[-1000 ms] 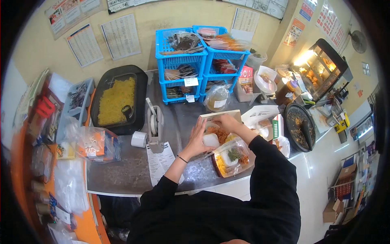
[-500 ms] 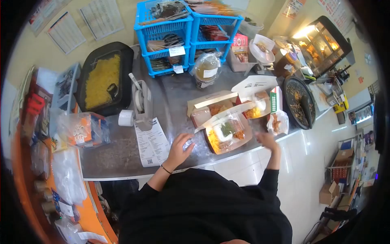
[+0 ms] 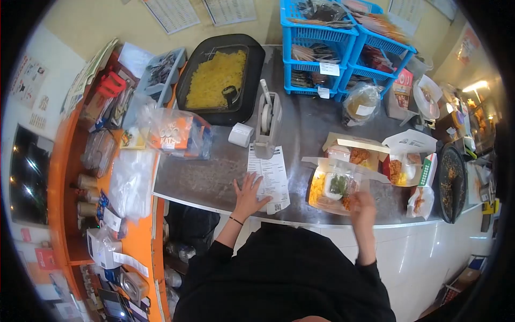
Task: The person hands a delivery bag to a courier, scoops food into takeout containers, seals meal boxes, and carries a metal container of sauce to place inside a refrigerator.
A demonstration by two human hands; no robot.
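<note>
Left hand (image 3: 249, 196): fingers spread wide, palm down, overlapping the left edge of a long white printed paper slip (image 3: 274, 180) on the dark grey metal table (image 3: 209, 182). Slip's print too small to read; square code at its lower end. Right hand (image 3: 363, 209): fingers curled, blurred, at the right front corner of a white cardboard food box (image 3: 330, 207); whether it grips anything is unclear. Orange packet in clear plastic (image 3: 174, 130), left: "KATS" legible. White labels on blue plastic basket tower (image 3: 316, 49): illegible.
</note>
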